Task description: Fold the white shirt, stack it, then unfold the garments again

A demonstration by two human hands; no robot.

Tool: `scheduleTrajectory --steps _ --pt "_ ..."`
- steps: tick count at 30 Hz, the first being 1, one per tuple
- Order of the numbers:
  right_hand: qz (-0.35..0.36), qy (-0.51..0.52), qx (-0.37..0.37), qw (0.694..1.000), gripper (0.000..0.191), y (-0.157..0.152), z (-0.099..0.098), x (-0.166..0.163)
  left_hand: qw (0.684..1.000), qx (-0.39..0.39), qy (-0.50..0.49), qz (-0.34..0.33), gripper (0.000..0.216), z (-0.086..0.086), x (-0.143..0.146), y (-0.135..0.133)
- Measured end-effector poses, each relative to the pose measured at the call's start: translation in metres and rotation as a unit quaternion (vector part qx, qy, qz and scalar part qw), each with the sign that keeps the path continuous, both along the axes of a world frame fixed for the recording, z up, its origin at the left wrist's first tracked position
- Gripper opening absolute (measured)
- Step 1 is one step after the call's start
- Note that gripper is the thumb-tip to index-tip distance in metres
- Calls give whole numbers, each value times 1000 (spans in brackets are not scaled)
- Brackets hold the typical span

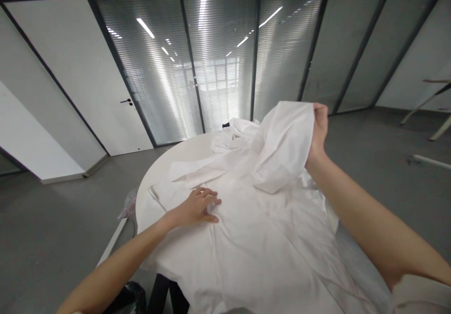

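Observation:
A large white garment (246,239), thin and creased, covers much of the round table and hangs over its near edge. Its exact kind is hard to make out. My left hand (200,206) rests on the cloth left of centre, fingers spread and holding nothing. At the right, my right hand (319,121) pinches the edge of a raised part of the garment, lifting it above the rest. The fingertips there are partly hidden behind the cloth. More bunched white fabric (232,135) lies at the far side of the table.
The round white table (150,175) shows its rim at the left. A clear plastic bag (128,203) is beside it, and a black bag (132,297) is below. Glass partitions with blinds (221,70) and a white door (77,70) stand behind. Furniture legs (419,110) show at the right.

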State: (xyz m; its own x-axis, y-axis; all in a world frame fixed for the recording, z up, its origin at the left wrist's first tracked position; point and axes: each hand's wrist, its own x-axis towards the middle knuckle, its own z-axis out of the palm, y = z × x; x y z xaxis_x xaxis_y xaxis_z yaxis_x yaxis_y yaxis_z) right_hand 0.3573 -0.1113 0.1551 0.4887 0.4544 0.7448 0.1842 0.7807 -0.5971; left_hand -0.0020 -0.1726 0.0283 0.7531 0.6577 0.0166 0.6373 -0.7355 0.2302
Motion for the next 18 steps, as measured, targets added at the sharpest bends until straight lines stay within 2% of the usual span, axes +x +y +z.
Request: scheduleTrajectory --steps 3,6,8,10,11,13,15,16,18 --pt "16 -21 -14 1000 30 -15 -6 -14 999 47 -15 0 25 -1 7 -3" --pt "46 -52 -33 997 34 -31 -12 -39 995 72 -68 28 27 7 15 -7" --pt "107 -95 -73 987 36 -44 -17 -59 984 73 -155 59 32 19 20 -8" --pt "200 -168 -128 957 36 -59 -22 -78 956 71 -270 89 34 35 25 -11" --pt "252 -217 -148 932 35 -66 -24 -86 935 72 -332 101 35 45 28 -12" --pt "345 -317 -163 868 36 -78 -30 -100 885 77 -444 114 36 64 34 -17" --pt "408 -392 -150 811 53 -85 -37 -111 843 85 -519 113 36 78 41 -23" --pt "420 -407 -141 799 66 -87 -40 -116 830 86 -541 105 36 82 44 -26" --pt "411 -400 -129 809 80 -88 -44 -123 819 82 -563 76 39 83 48 -30"
